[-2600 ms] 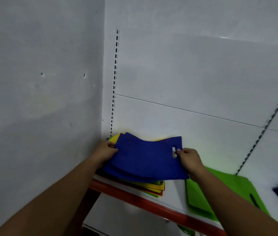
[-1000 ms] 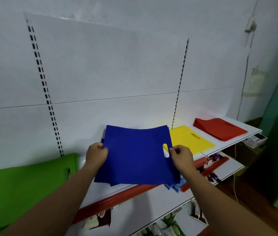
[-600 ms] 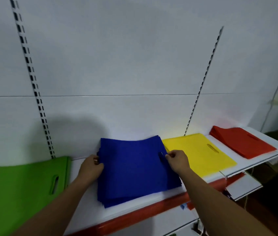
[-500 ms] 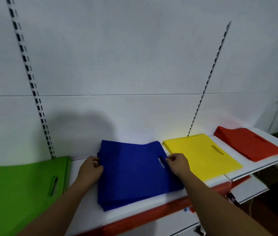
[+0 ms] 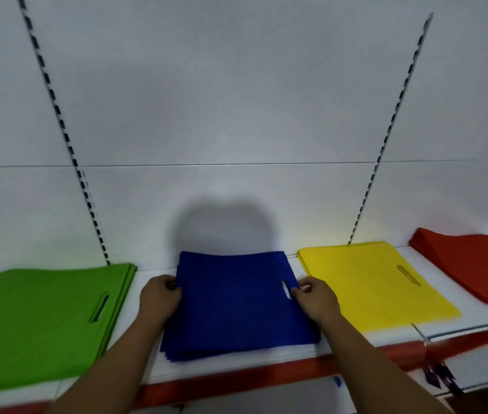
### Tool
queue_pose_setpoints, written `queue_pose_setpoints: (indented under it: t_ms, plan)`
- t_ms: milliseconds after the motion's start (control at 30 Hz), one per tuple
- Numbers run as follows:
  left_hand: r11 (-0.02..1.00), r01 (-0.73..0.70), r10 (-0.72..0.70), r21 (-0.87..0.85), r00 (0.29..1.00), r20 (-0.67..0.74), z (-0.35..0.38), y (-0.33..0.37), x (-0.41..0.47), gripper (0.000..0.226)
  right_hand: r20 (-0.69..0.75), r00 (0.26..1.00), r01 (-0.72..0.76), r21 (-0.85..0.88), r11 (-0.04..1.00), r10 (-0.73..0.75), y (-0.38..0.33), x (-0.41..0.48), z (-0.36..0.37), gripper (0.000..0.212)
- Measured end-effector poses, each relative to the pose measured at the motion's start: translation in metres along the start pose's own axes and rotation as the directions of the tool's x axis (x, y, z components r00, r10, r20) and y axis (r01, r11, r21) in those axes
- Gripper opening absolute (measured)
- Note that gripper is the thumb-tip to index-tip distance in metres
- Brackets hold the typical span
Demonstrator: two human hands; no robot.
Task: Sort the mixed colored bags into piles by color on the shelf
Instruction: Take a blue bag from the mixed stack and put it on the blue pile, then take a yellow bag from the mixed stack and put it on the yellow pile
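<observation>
A pile of blue bags (image 5: 233, 303) lies on the white shelf (image 5: 236, 364), in the middle. My left hand (image 5: 160, 301) grips the pile's left edge. My right hand (image 5: 315, 300) pinches the right edge of the top blue bag beside its handle slot. To the left lies a green pile (image 5: 39, 321). A yellow pile (image 5: 371, 285) sits to the right of the blue one, and a red pile (image 5: 475, 264) lies at the far right.
The shelf has a red front strip (image 5: 266, 380) and a white back wall with two slotted uprights (image 5: 66, 138). A lower shelf with small items (image 5: 439, 375) shows at the bottom right.
I carried the blue bags from the mixed stack at the left corner rightwards and laid them down on the blue pile. Both hands stay at the pile's edges.
</observation>
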State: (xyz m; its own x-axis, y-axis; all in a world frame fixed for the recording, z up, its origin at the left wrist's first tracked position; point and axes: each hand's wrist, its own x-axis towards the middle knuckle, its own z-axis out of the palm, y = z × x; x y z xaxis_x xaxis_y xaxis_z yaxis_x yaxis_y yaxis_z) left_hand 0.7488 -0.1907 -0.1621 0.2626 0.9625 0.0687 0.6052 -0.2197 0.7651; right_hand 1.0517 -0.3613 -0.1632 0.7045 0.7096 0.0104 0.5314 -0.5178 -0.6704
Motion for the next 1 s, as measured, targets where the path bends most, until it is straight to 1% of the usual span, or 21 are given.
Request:
queue_pose_setpoints:
  t_ms: [67,133,233,367,433,500,533,567,633,700,733,867,933,1000]
  plan:
    - [0.999,0.030,-0.030,0.012,0.999,-0.017,-0.001,-0.002,-0.004,0.018,-0.007,1.000,0.015,-0.011,1.000,-0.015,0.004,0.000,0.002,0.009]
    - [0.997,0.068,-0.068,0.020,0.998,-0.016,-0.001,-0.008,-0.004,0.015,-0.009,1.000,0.022,-0.014,1.000,-0.022,0.006,-0.001,0.004,0.021]
    - [0.992,0.120,-0.120,0.026,0.993,-0.012,-0.001,-0.013,0.000,0.023,-0.005,0.999,0.039,-0.048,0.998,-0.039,0.009,-0.001,0.007,0.035]
    - [0.992,0.124,-0.124,0.038,0.992,0.001,0.002,-0.009,0.003,0.030,0.014,0.998,0.070,-0.103,0.992,-0.069,0.005,-0.002,0.006,0.039]
    - [0.990,0.135,-0.137,0.048,0.990,0.030,0.000,-0.008,0.007,0.023,0.063,0.995,0.085,-0.149,0.985,-0.076,0.001,-0.002,0.003,0.042]
    - [0.991,0.133,-0.134,0.029,0.988,0.072,-0.007,0.001,0.008,0.026,0.141,0.989,0.056,-0.158,0.986,-0.034,-0.006,-0.001,-0.005,0.054]
    - [0.994,0.101,-0.103,0.040,0.992,0.077,-0.010,0.009,0.008,0.026,0.163,0.987,0.040,-0.158,0.987,-0.014,-0.009,0.000,-0.010,0.060]
    - [0.998,0.045,-0.048,0.054,0.997,0.061,-0.020,0.020,0.006,0.023,0.160,0.987,0.051,-0.165,0.985,-0.025,-0.016,0.000,-0.017,0.063]
    - [0.993,-0.077,0.076,0.092,0.997,0.010,-0.036,0.043,0.006,0.017,0.081,0.991,0.117,-0.194,0.974,-0.103,-0.030,0.005,-0.032,0.056]
    - [0.977,-0.152,0.156,0.149,0.988,-0.019,-0.063,0.061,0.000,0.017,0.019,0.974,0.227,-0.153,0.962,-0.227,-0.055,0.005,-0.043,0.042]
    - [0.967,-0.170,0.179,0.190,0.983,-0.030,-0.078,0.063,-0.003,0.018,0.023,0.960,0.279,-0.112,0.954,-0.278,-0.072,0.002,-0.046,0.037]
    - [0.902,-0.209,0.241,0.378,0.970,-0.038,-0.150,0.053,-0.036,0.025,0.123,0.884,0.450,0.044,0.892,-0.452,-0.146,-0.022,-0.031,0.028]
    - [0.858,-0.185,0.231,0.478,0.972,-0.039,-0.188,0.039,-0.059,0.027,0.144,0.837,0.515,0.117,0.849,-0.527,-0.180,-0.041,-0.015,0.026]
    - [0.818,-0.138,0.214,0.559,0.974,-0.072,-0.227,0.015,-0.083,0.032,0.161,0.778,0.586,0.161,0.794,-0.607,-0.212,-0.065,0.005,0.025]
